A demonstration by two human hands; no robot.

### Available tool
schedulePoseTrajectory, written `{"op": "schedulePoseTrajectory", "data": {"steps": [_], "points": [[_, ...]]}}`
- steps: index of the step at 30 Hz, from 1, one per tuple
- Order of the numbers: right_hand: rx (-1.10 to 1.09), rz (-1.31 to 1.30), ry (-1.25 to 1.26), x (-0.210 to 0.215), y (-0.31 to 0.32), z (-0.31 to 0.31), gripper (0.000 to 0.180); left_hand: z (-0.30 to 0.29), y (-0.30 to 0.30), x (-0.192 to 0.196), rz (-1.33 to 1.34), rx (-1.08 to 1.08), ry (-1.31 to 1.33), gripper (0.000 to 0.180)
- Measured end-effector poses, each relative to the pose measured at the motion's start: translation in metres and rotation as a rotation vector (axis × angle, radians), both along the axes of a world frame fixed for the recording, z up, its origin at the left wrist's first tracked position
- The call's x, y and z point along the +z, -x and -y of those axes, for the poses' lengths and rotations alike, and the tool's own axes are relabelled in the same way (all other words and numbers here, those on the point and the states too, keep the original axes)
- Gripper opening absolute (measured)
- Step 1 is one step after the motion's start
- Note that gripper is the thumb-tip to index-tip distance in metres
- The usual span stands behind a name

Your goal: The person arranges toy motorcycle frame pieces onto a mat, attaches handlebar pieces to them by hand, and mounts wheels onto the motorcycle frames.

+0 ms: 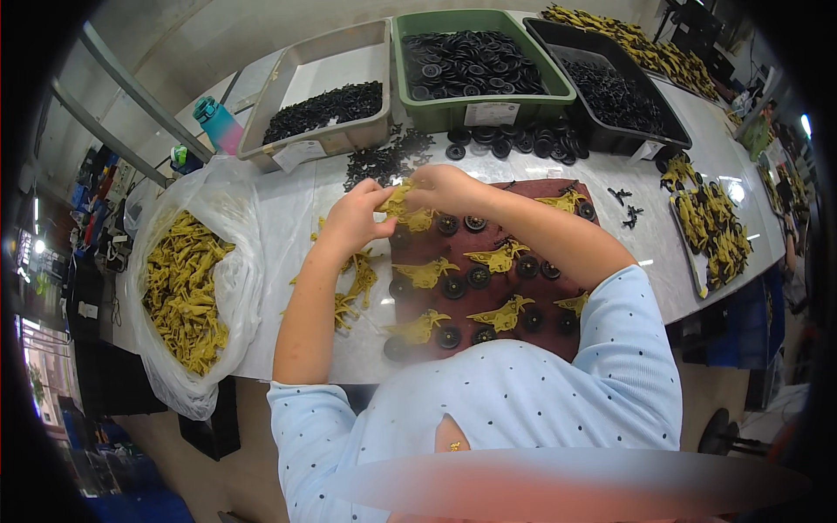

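At the far left corner of a dark red mat point(504, 292), my left hand point(350, 218) and my right hand point(446, 190) meet over a yellow plastic toy motorcycle body point(401, 206). My left thumb and forefinger pinch its left side; my right fingers close on its other side and partly cover it. Rows of similar yellow toy bodies point(497, 258) lie on the mat beside black toy wheels point(478, 276). Loose yellow bodies point(359, 277) are scattered under and beside my left forearm. Whether a small black part is also in my fingers is hidden.
A clear plastic bag of yellow parts point(247, 288) stands left. Behind are a beige bin point(324, 139), a green bin of wheels point(436, 112) and a black bin point(676, 131). Loose black wheels point(542, 144) lie before them. A tray of yellow-and-black pieces point(711, 227) sits right.
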State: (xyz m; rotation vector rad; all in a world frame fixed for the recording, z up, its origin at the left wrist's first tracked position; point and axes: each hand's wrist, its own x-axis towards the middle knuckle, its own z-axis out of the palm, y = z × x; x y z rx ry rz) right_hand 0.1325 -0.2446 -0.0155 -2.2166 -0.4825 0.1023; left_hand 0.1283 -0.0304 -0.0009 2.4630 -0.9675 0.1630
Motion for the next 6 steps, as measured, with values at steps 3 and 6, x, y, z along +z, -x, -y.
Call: {"op": "schedulePoseTrajectory", "data": {"steps": [3, 6], "points": [[-0.057, -0.124, 0.068, 0.002, 0.006, 0.009, 0.036, 0.010, -0.002, -0.013, 0.136, -0.066, -0.083, 0.045], [-0.130, -0.332, 0.071, -0.008, 0.007, 0.013, 0.032, 0.014, -0.003, -0.036, 0.293, -0.090, -0.113, 0.047]]}}
